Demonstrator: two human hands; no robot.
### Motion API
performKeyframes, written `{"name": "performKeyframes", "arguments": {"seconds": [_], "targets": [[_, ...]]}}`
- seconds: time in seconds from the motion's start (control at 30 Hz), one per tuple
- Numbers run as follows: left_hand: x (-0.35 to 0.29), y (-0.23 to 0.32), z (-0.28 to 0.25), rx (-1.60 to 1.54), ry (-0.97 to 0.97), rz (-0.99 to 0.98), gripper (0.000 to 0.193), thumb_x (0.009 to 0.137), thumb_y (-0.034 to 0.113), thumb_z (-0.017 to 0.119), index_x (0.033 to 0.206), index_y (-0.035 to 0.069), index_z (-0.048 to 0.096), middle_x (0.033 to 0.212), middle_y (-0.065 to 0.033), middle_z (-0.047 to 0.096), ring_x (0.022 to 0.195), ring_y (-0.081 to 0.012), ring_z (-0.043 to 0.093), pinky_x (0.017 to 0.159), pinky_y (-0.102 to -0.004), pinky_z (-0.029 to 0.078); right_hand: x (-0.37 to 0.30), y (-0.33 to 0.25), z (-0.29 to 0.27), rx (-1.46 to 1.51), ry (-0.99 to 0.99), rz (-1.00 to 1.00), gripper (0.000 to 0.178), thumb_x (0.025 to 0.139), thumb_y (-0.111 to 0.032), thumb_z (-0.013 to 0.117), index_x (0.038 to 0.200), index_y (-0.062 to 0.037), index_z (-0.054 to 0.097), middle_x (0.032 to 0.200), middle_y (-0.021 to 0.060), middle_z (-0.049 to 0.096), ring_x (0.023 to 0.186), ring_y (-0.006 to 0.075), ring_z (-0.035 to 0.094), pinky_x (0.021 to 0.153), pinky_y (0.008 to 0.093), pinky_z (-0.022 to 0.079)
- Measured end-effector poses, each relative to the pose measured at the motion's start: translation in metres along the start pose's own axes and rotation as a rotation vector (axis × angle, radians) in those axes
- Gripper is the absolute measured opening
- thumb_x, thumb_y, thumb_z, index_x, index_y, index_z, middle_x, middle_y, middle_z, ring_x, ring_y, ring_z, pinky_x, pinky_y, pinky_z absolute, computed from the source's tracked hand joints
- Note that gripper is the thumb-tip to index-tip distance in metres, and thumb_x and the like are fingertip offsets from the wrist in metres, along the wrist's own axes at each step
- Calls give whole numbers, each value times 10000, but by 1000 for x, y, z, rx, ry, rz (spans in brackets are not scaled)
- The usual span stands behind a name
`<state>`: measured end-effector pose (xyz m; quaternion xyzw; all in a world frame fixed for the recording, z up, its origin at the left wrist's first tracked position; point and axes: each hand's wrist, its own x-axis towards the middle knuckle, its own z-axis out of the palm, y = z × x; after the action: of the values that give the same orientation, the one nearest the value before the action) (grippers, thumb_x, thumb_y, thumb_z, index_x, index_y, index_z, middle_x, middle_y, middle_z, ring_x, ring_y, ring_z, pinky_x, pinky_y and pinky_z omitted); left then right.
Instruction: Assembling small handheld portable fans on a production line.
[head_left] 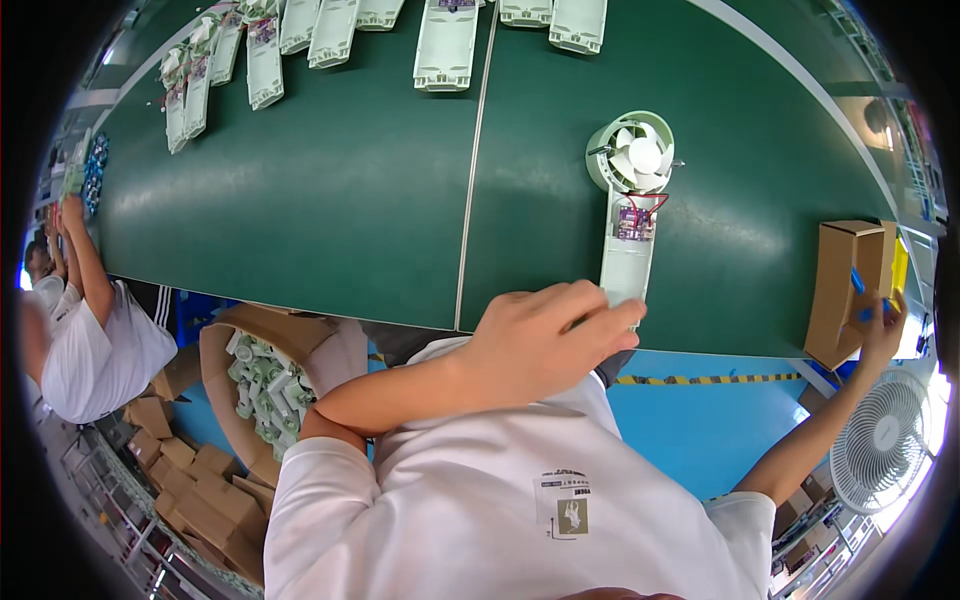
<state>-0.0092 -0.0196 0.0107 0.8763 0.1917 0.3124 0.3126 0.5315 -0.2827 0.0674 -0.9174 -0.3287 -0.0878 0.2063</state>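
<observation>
An opened pale green handheld fan [628, 265] lies on the green table, its round head with white blades away from me. A purple circuit board [635, 223] with red wires sits in its handle. My left hand [560, 335] has its fingers curled round the near end of that handle. Out at the far right, my right hand [882, 325] is by an open cardboard box [838, 300], its fingers closed at a small blue piece [888, 304]. Another slim blue piece [857, 280] shows at the box; its kind is unclear.
Several pale green fan housings [445, 45] lie along the table's far side. Below the edge at left stands a large carton [222, 365] full of pale green parts. A co-worker [105, 340] is at far left. A white fan [880, 435] stands at right.
</observation>
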Motion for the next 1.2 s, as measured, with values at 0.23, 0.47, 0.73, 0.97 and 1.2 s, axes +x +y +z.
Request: {"name": "performKeyframes", "arguments": {"seconds": [0.23, 0.47, 0.73, 0.97, 1.2], "targets": [[1, -12, -23, -663, -54, 191, 275, 734, 119, 835, 971, 37, 723, 822, -54, 628, 514, -105, 495, 442, -218, 394, -103, -246, 3, 932, -281, 62, 428, 962, -271, 583, 1243, 44, 513, 815, 31, 559, 632, 61, 487, 568, 192, 385], [16, 10, -4, -636, 139, -80, 299, 713, 80, 844, 972, 2, 718, 877, -83, 655, 582, -117, 573, 453, -232, 448, -185, -346, 39, 1281, -869, 230, 144, 876, -120, 648, 904, -4, 568, 795, 32, 568, 644, 68, 499, 550, 190, 372], [8, 8, 1, -488, 275, -2, 248, 708, -10, 808, 930, -23, 698, 865, -104, 657, 622, -160, 623, 482, -247, 488, -201, -365, 48, 1019, -739, 91, 102, 847, -39, 660, 902, -6, 581, 839, 20, 567, 720, 76, 471, 639, 194, 367], [4, 6, 0, -363, 309, 29, 240, 706, -12, 791, 921, -29, 684, 844, -100, 651, 602, -169, 618, 468, -252, 495, -202, -373, 47, 907, -697, 69, 93, 839, -10, 649, 904, -9, 582, 833, 10, 567, 713, 65, 461, 624, 183, 358], [0, -5, 7, -211, 349, 168, 236, 719, -29, 751, 943, -30, 678, 835, -89, 640, 561, -142, 582, 443, -225, 464, -199, -374, 59, 1037, -775, 72, 73, 833, 20, 655, 892, 22, 612, 829, 19, 575, 703, 65, 485, 616, 189, 375]]}}
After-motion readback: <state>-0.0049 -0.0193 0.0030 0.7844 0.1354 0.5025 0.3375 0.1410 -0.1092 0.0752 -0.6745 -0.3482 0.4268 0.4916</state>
